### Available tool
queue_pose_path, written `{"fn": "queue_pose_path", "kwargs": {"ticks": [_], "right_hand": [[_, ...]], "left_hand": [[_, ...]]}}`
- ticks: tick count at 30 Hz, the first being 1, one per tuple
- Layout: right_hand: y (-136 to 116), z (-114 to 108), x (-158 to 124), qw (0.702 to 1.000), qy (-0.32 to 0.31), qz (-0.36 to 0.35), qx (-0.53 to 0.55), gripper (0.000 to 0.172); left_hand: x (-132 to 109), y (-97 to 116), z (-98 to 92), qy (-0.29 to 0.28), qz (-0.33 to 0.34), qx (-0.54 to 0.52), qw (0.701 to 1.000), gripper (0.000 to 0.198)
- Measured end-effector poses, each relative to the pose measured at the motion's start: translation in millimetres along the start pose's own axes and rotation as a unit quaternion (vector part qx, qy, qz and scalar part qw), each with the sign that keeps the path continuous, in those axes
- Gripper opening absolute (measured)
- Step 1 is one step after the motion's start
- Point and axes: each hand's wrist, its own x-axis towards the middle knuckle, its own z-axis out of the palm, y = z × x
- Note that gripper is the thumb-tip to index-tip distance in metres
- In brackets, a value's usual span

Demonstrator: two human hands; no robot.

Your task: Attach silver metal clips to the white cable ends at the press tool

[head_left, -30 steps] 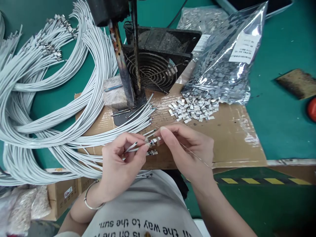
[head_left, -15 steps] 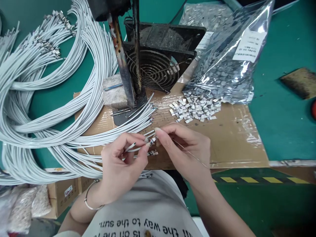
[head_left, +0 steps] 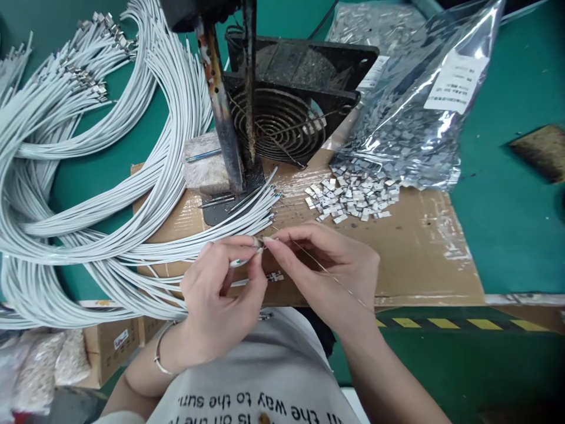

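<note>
Brown cardboard point(head_left: 419, 259), coiled white cables point(head_left: 176, 123), thin wire point(head_left: 327, 271)

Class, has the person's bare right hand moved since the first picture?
Yes; against the heap of small flat silver metal pieces, the bare right hand has shifted slightly leftward.

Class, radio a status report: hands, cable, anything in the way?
Left hand holding white cable. Right hand close by, holding thin wire. Loose metal pieces and black fan beyond, apart from both hands.
</note>
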Motion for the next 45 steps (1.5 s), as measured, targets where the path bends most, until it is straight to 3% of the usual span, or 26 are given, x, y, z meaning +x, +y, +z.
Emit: {"fn": "queue_pose_path", "kwargs": {"ticks": [2, 7, 12, 15, 18, 28, 45], "right_hand": [[1.5, -1.9, -0.2, 1.000, -0.003, -0.010, -0.001, 0.009], [4.5, -6.7, -0.1, 0.999, 0.001, -0.010, 0.037, 0.029], [0.3, -5.8, 4.3, 1.000, -0.001, -0.010, 0.011, 0.011], [-4.7, -1.6, 10.0, 0.999, -0.009, -0.038, -0.023, 0.021], [-8.6, 3.7, 14.4, 0.998, -0.012, -0.060, -0.012, 0.020], [-21.9, 16.1, 12.7, 0.999, 0.032, -0.008, 0.035, 0.021], [-28.4, 22.1, 15.4, 0.996, 0.078, -0.036, 0.030, 0.021]], "left_hand": [[2.1, -0.7, 0.0, 0.000, -0.033, -0.030, 0.999, 0.019], [13.7, -3.2, -1.6, 0.003, -0.141, -0.104, 0.985, 0.012], [28.6, -3.7, -5.7, 0.024, -0.189, -0.152, 0.970, 0.013], [34.9, -4.0, -7.4, 0.041, -0.196, -0.161, 0.966, 0.013], [38.8, -5.0, -7.9, 0.053, -0.203, -0.165, 0.964, 0.013], [44.5, -6.9, -6.1, 0.036, -0.217, -0.183, 0.958, 0.011], [50.1, 0.5, -5.1, 0.050, -0.212, -0.185, 0.958, 0.012]]}}
